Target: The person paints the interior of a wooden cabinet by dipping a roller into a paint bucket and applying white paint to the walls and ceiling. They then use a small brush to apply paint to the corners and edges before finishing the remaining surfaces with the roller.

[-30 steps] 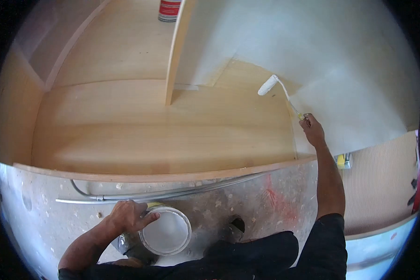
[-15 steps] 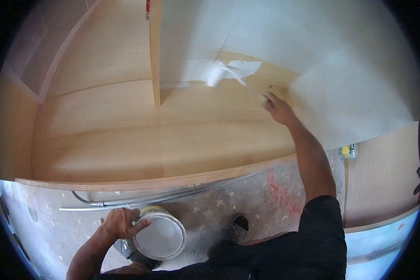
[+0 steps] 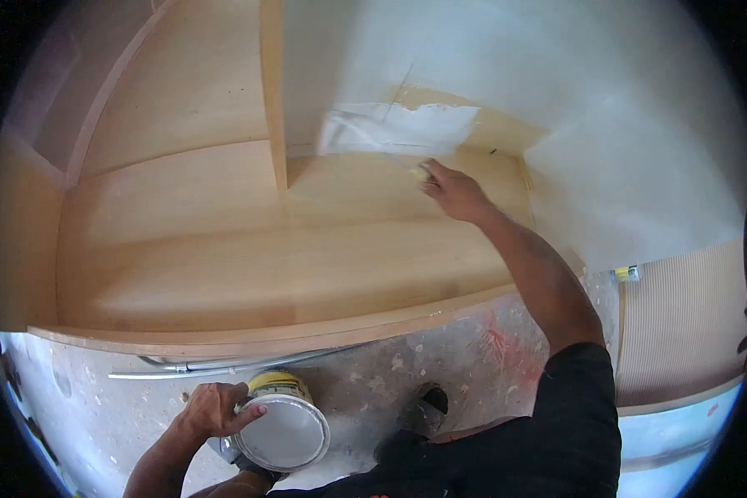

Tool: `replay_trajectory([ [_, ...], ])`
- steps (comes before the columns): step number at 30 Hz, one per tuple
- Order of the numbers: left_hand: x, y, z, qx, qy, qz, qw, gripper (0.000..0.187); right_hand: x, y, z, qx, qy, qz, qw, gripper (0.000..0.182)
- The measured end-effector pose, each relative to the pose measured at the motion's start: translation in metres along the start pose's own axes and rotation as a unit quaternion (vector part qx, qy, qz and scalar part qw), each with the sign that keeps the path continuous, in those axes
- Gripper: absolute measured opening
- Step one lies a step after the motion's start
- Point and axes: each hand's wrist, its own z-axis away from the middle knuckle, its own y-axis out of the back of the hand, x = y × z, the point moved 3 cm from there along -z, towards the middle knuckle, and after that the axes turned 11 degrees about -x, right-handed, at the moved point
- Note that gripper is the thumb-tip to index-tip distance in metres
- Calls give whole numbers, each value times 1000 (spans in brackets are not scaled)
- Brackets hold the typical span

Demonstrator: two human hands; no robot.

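My right hand (image 3: pixel 455 191) is closed around the yellowish handle of a paint roller, above the wooden cabinet floor (image 3: pixel 307 257). The white roller, blurred by motion, touches the back panel at the left end of a wet white paint patch (image 3: pixel 432 127). Bare yellowish wood shows above and right of the patch. At the lower left, my left hand (image 3: pixel 218 410) grips the rim of an open paint bucket (image 3: pixel 284 432) with white paint inside, its thumb over the edge.
A vertical wooden divider (image 3: pixel 274 100) stands left of the painted part. Metal conduit pipes (image 3: pixel 224 365) lie on the concrete floor (image 3: pixel 373 373) below the cabinet's front edge. A ribbed panel (image 3: pixel 681 324) and a small can (image 3: pixel 627 273) are at the right.
My right hand and the roller have moved left along the back panel, and the white patch reaches further right. More of the bucket's yellow side shows beside my left hand.
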Motion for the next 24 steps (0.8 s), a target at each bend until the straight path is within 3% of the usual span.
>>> replay_trajectory([
  [4,3,2,0,4,14,-12,1000,66,-29,4,-7,-24,-27,17,999,44],
  [6,4,-1,0,14,12,-5,1000,65,8,10,5,-10,-38,37,999,44],
  [8,1,-1,-1,18,-1,-1,1000,65,68,20,34,67,-73,62,993,43],
  [12,-4,0,-4,-17,0,-15,1000,68,168,51,116,74,-156,-3,985,44],
  [14,-6,-1,-5,-12,-9,-19,1000,67,193,58,148,65,-237,1,969,41],
  [17,0,5,-4,-14,-11,-20,1000,61,228,49,160,96,-265,4,959,36],
  [18,-1,5,-4,-16,-15,-18,1000,62,213,49,162,74,-327,-110,936,34],
  [20,-4,2,-5,-18,-23,-9,1000,62,120,47,146,28,-429,-329,841,31],
  [22,-2,3,-2,-16,-25,-2,1000,62,78,30,117,32,-287,-513,809,26],
  [24,0,6,-2,-23,-19,3,1000,63,42,6,80,52,-182,-582,791,20],
])
